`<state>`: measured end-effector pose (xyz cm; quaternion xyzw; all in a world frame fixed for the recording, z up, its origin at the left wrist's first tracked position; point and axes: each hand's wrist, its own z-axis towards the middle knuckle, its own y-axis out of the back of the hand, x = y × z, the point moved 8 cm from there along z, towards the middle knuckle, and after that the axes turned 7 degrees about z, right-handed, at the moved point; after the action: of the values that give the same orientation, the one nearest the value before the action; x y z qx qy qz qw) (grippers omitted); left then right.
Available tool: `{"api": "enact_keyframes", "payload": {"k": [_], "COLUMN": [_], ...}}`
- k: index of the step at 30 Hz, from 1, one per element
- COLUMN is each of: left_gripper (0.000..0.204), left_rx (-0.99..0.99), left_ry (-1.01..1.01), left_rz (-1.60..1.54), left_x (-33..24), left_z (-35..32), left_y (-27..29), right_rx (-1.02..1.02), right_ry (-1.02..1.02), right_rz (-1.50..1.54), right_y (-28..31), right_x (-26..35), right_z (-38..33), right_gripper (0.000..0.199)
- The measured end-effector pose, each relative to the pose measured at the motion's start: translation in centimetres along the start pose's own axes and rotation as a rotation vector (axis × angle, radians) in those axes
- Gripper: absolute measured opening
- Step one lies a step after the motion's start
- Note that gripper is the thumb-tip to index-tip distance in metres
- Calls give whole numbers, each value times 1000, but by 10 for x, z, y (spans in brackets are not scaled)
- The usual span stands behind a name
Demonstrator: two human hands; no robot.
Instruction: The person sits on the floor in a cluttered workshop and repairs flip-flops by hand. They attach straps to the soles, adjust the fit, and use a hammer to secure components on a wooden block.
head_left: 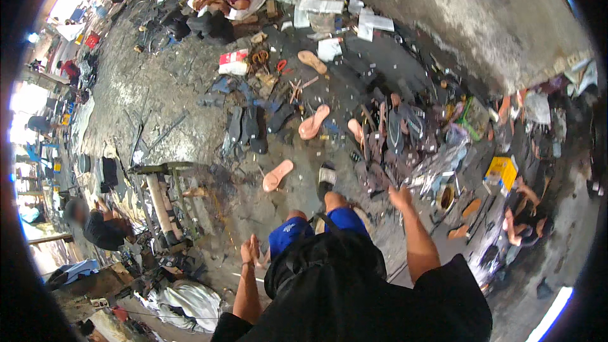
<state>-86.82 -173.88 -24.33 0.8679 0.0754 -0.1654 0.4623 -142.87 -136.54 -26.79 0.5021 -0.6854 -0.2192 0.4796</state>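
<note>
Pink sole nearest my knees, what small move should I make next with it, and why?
Perhaps reach your left hand forward to the pink sole. It lies ahead of that hand and apart from the heap of footwear, while your right hand is over by that heap. I can't tell whether either hand holds anything.

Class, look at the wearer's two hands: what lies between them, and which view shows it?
In the head view, the blue shorts lie between the left hand and the right hand, with the knees showing at their hems.
</note>
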Motion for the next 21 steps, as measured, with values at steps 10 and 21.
{"api": "enact_keyframes", "payload": {"k": [10,21], "left_gripper": [56,58], "left_rx": [-6,-261], "left_ry": [298,413], "left_rz": [-519,-796], "left_x": [-135,-280], "left_z": [93,200], "left_y": [-54,9], "right_rx": [-64,230], "right_ry": [216,145], "right_rz": [183,-266], "right_y": [183,94], "right_x": [364,377], "right_z": [206,348], "right_gripper": [52,51]}}
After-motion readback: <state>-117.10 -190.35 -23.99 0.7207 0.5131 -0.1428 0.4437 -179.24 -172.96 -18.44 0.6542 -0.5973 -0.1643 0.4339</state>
